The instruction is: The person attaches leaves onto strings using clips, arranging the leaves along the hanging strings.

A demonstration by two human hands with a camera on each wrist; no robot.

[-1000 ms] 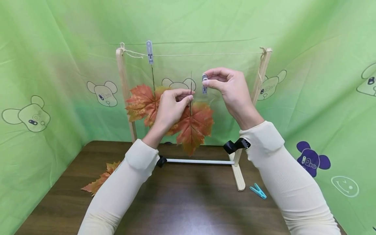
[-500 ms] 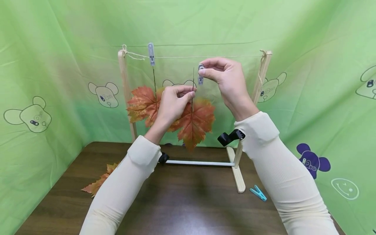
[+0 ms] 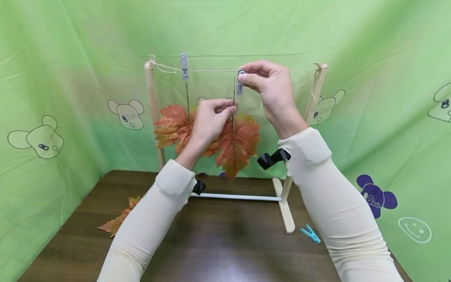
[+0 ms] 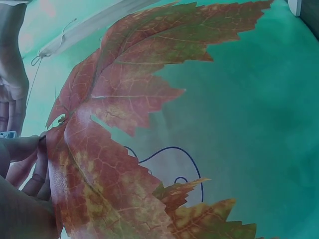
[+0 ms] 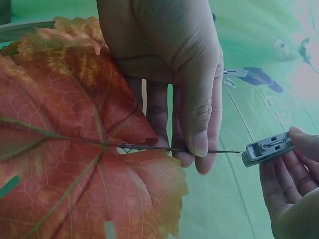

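My left hand (image 3: 213,119) pinches the thin stem of an orange-red artificial maple leaf (image 3: 235,143) between thumb and fingers; the blade hangs below. In the right wrist view the stem (image 5: 219,151) points toward the grey clothespin (image 5: 269,148). My right hand (image 3: 273,88) pinches that clothespin by its upper end, close to the string (image 3: 211,71) and just right of the stem tip. Another grey clothespin (image 3: 184,66) sits on the string at left, with a second maple leaf (image 3: 172,124) hanging under it, partly behind my left hand.
Wooden posts (image 3: 150,90) carry the string, and a white rod (image 3: 243,197) joins them low down. A blue clothespin (image 3: 310,234) lies on the brown table (image 3: 211,243) at right. Another maple leaf (image 3: 118,221) lies at left, partly under my left sleeve. Green printed cloth surrounds the table.
My right hand has raised the grey clothespin up to the string's height and slightly left. My left hand has lifted the leaf a little, still pinching its stem.
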